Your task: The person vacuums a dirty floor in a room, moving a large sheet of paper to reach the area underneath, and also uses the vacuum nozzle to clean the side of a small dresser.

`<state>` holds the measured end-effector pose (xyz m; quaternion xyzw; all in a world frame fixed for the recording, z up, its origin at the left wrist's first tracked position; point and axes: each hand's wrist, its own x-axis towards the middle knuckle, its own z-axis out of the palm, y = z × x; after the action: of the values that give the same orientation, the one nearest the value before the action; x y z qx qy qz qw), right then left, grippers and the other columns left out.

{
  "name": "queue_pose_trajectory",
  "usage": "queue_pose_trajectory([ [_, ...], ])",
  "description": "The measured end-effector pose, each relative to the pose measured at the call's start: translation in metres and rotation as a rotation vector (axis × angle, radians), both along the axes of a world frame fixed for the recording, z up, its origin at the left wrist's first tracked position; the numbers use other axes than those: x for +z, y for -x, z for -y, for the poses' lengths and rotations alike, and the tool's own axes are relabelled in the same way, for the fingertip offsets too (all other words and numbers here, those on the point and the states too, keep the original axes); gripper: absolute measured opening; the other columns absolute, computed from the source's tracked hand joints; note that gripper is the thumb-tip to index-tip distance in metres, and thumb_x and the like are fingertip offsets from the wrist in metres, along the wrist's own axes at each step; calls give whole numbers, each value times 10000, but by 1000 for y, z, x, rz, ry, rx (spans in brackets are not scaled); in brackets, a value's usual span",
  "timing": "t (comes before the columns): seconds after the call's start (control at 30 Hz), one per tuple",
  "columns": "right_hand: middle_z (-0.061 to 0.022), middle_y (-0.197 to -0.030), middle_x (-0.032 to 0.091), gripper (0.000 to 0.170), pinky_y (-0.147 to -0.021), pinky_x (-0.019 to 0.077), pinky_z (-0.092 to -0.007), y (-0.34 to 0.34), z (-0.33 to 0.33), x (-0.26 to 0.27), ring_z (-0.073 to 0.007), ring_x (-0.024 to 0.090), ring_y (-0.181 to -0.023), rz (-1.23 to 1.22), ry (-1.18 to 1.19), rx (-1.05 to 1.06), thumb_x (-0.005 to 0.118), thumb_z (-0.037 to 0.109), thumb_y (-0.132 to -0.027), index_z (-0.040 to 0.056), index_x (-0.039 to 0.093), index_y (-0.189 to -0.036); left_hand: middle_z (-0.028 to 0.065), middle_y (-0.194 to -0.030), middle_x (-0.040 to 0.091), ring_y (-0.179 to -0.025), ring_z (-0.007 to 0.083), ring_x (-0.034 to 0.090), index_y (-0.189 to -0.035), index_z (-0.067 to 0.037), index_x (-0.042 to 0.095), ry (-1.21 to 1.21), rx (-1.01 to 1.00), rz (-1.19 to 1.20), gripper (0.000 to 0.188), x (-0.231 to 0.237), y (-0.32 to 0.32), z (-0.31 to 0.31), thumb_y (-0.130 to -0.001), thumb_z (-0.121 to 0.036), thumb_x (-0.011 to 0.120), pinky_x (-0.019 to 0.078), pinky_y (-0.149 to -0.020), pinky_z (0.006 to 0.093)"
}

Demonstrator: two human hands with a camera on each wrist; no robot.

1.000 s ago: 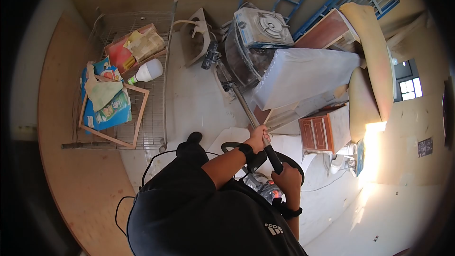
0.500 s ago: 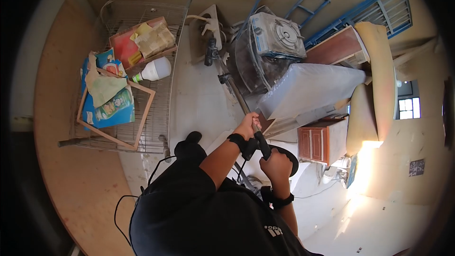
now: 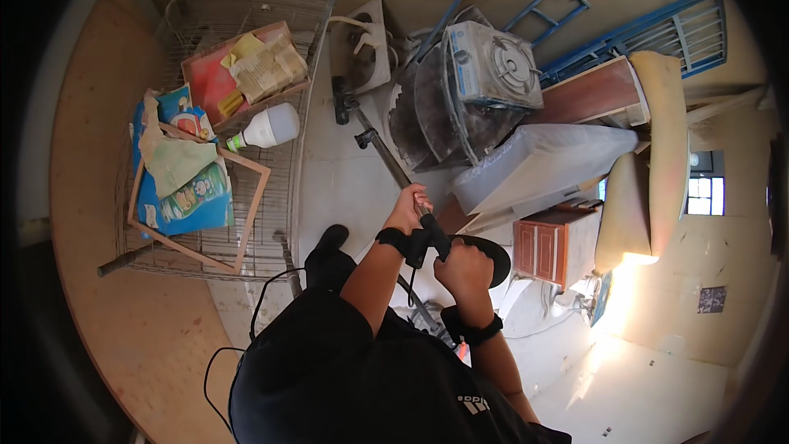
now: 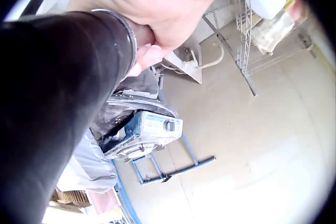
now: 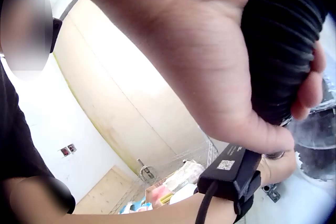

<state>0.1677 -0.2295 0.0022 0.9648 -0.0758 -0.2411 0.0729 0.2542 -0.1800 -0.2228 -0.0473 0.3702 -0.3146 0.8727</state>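
Note:
A metal vacuum pole (image 3: 386, 157) slants across the head view, its black floor head (image 3: 343, 101) lying on the pale floor beside the wire rack. My left hand (image 3: 407, 207) grips the pole's upper part; in the left wrist view that hand (image 4: 152, 8) has curled fingers, and the pole is hidden. Just behind it, my right hand (image 3: 465, 278) holds the black handle end (image 3: 435, 235). The right wrist view shows the right hand (image 5: 210, 56) wrapped round a ribbed black hose (image 5: 281, 45). My sleeve and torso cover most of the vacuum body.
On the left stands a wire rack (image 3: 283, 205) bearing a wooden frame, papers and a white bulb (image 3: 274, 125). A sink (image 3: 374, 57) lies beyond the floor head. To the right are a dusty gas stove (image 3: 501, 66), a plastic-wrapped slab (image 3: 542, 166) and a brown cabinet (image 3: 542, 248).
The floor head has moved left and back from the sink, closer to the rack. Both hands have shifted left with the pole, still gripping it. The head view has also shifted.

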Motion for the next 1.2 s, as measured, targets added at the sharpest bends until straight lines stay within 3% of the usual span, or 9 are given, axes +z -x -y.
queue_pose_trajectory([
  [0.3, -166, -693, 642, 286, -634, 518, -419, 39, 36, -33, -320, 645, -652, -15, -44, -29, 611, 282, -679, 28, 619, -812, 1, -479, 379, -425, 156, 375, -540, -140, 367, -195, -119, -44, 295, -15, 41, 25, -777, -105, 538, 374, -487, 298],
  [0.43, -102, -606, 623, 313, -542, 489, -286, 81, 67, -50, -180, 621, -546, -217, -543, -465, 628, 270, -701, -26, 620, -804, 38, -516, 437, -476, 199, 459, -574, -77, 430, -542, -317, 67, 238, -31, 94, 46, -799, -98, 507, 406, -509, 327],
  [0.57, -87, -590, 603, 286, -506, 474, -293, 148, 99, -71, -167, 585, -491, -282, -646, -595, 633, 243, -718, -34, 609, -787, 71, -563, 491, -527, 206, 514, -642, -27, 493, -609, -442, 154, 180, -45, 162, 64, -807, -99, 489, 421, -515, 310],
  [0.63, -81, -581, 591, 271, -488, 467, -292, 189, 114, -81, -167, 571, -472, -300, -711, -693, 637, 228, -727, -35, 602, -780, 85, -604, 530, -570, 182, 540, -689, -17, 525, -553, -488, 50, 152, -91, 203, 89, -808, -103, 486, 426, -519, 287],
  [0.7, -69, -566, 568, 258, -457, 453, -284, 238, 135, -102, -163, 557, -459, -314, -842, -832, 656, 207, -741, -40, 591, -773, 89, -620, 543, -556, 163, 520, -707, -21, 546, -637, -552, 356, 153, -96, 251, 92, -815, -119, 501, 406, -497, 272],
  [0.83, -101, -581, 600, 319, -504, 491, -299, 331, 154, -99, -178, 609, -512, -308, -875, -896, 639, 254, -730, -61, 597, -748, 107, -652, 572, -486, 209, 520, -708, -22, 538, -571, -734, 149, 147, -89, 334, 110, -818, -117, 527, 442, -449, 341],
  [1.03, -91, -590, 583, 312, -462, 472, -284, 472, 175, -85, -160, 573, -476, -271, -883, -1125, 662, 238, -747, -62, 582, -777, 102, -657, 606, -495, 184, 534, -721, -15, 569, -307, -1286, 195, 157, -100, 459, 142, -830, -121, 527, 460, -461, 324],
  [1.1, -94, -577, 595, 333, -486, 485, -298, 506, 173, -80, -181, 591, -480, -243, -913, -1257, 649, 260, -724, -67, 601, -763, 75, -645, 590, -669, 209, 633, -747, -50, 498, -266, -1302, 52, 136, -85, 489, 151, -858, -99, 560, 458, -453, 297],
  [1.2, -107, -582, 602, 329, -486, 490, -300, 530, 161, -92, -185, 599, -482, -187, -837, -1285, 642, 252, -723, -73, 601, -755, 60, -618, 562, -661, 202, 624, -763, -53, 510, -286, -1266, 108, 157, -78, 507, 146, -887, -128, 571, 468, -494, 278],
])
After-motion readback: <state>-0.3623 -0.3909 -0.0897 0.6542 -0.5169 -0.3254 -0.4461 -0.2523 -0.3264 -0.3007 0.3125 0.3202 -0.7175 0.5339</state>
